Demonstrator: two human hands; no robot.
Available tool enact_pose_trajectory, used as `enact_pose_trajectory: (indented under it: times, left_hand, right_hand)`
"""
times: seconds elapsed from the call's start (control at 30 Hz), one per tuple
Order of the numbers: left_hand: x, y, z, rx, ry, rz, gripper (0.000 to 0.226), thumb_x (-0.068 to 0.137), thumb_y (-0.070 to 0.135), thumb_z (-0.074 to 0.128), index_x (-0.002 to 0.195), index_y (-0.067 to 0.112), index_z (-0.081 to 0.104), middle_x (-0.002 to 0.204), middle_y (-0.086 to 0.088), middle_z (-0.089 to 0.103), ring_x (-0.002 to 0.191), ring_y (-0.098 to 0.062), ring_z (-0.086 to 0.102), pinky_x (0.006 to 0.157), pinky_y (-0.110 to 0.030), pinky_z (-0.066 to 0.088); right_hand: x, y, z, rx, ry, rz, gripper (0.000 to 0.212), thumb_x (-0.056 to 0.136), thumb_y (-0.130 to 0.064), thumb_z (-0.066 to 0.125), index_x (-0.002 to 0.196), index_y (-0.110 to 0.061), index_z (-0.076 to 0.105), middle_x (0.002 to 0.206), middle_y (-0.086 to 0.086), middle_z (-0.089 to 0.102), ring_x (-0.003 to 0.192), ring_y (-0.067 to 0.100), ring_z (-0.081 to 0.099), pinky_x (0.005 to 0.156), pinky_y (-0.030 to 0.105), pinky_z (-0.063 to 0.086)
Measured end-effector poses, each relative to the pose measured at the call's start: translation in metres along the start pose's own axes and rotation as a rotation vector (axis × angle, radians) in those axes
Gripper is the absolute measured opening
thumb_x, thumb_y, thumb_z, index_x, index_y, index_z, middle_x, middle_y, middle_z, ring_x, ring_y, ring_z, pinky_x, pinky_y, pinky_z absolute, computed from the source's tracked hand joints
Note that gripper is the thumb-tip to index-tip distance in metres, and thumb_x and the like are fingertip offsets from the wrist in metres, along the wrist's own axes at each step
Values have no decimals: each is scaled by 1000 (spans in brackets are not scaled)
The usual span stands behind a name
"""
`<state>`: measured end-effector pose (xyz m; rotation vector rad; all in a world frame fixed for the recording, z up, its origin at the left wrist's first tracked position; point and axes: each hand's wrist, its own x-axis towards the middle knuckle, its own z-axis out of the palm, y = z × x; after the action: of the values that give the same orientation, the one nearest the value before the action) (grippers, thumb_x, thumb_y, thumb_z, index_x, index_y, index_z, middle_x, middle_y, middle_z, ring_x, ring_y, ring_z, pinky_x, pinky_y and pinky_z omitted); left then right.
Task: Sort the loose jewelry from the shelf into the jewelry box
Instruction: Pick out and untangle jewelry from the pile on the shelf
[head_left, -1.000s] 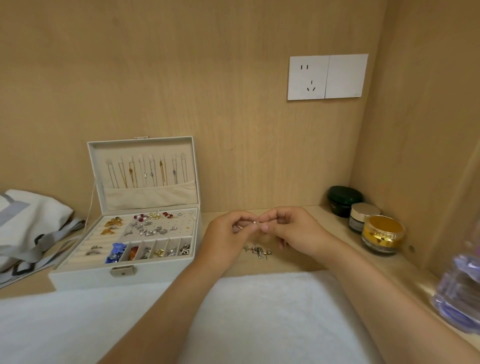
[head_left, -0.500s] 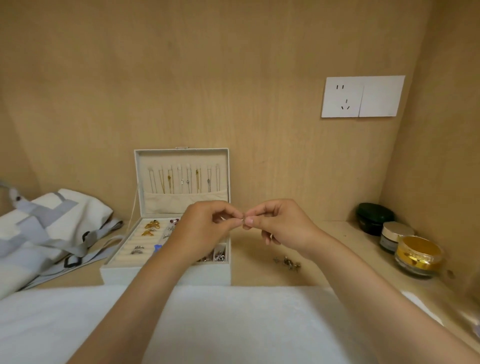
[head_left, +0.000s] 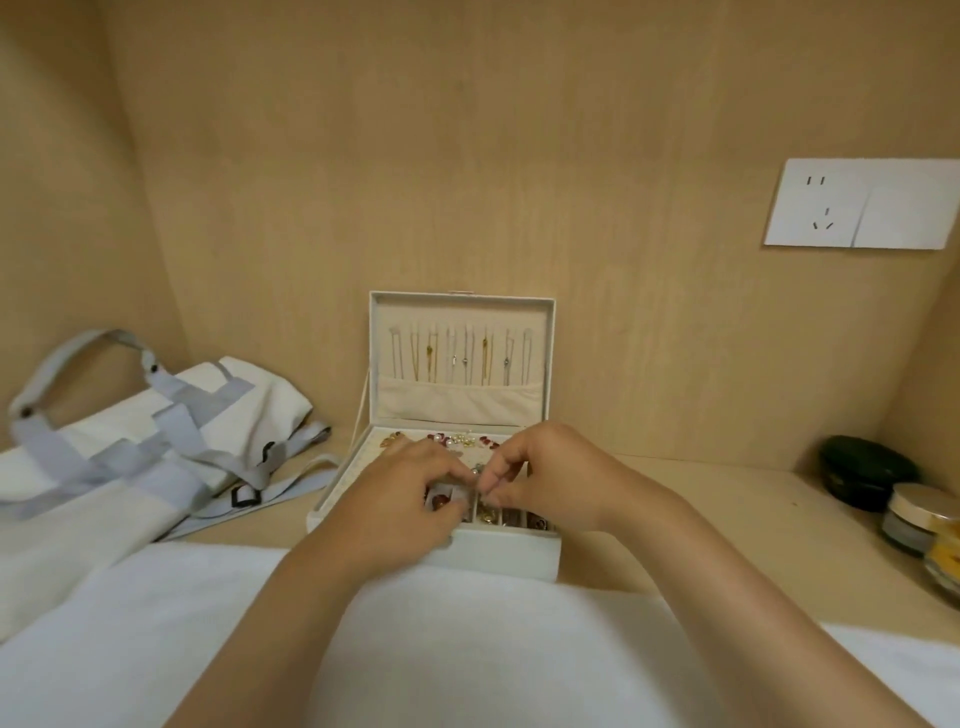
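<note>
Both hands hid most of the tray of the jewelry box, and motion blur left the small piece between them unidentifiable. The right hand, fingers curled, pinched that piece over the front compartments. Whether the curled left hand also gripped it could not be told. The box stood open on the shelf, lid upright, chains hanging inside.
</note>
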<state>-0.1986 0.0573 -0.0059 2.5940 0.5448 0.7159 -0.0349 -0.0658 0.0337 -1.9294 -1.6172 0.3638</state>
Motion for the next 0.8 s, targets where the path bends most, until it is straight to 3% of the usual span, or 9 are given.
enact_pose_trajectory:
  times: [0.1,0.27,0.4,0.6,0.8]
  left_hand:
    - [-1,-1,2,-5,-27,4,23,87,33,64,109,38,69,107,21,56,109,-5,46,98,-34,43]
    - [1,0,2,-7,-53,-7,35,80,44,57,112,36,69,111,21,52,111,-6,45,99,-33,42]
    - [0,0,5,-12,-25,9,22,87,32,65,108,35,70,112,20,51,113,-6,43,99,-30,40]
    - [-1,1,8,19,-2,-8,16,88,33,64,103,35,70,103,21,51,106,-6,43,87,-22,36]
    - [-1,9,13,74,78,-21,20,89,38,61,108,35,68,109,17,54,109,-8,45,93,-32,44]
  right_hand:
    - [2,2,5,-69,-21,-12,15,82,-18,77,83,-33,78,78,-18,72,66,-8,60,67,15,46]
    - [2,4,8,-98,-48,-58,17,83,-19,77,90,-34,79,84,-16,69,82,0,63,83,29,54]
    - [1,3,7,-111,-38,-35,14,86,-22,74,95,-32,79,91,-13,70,87,3,63,86,30,53]
    - [1,2,14,-290,-57,-57,11,90,-30,67,93,-32,77,90,-12,69,89,9,63,85,37,53]
    - [-3,4,1,-183,20,-36,10,86,-24,71,89,-33,76,91,-14,68,83,-1,62,81,30,54]
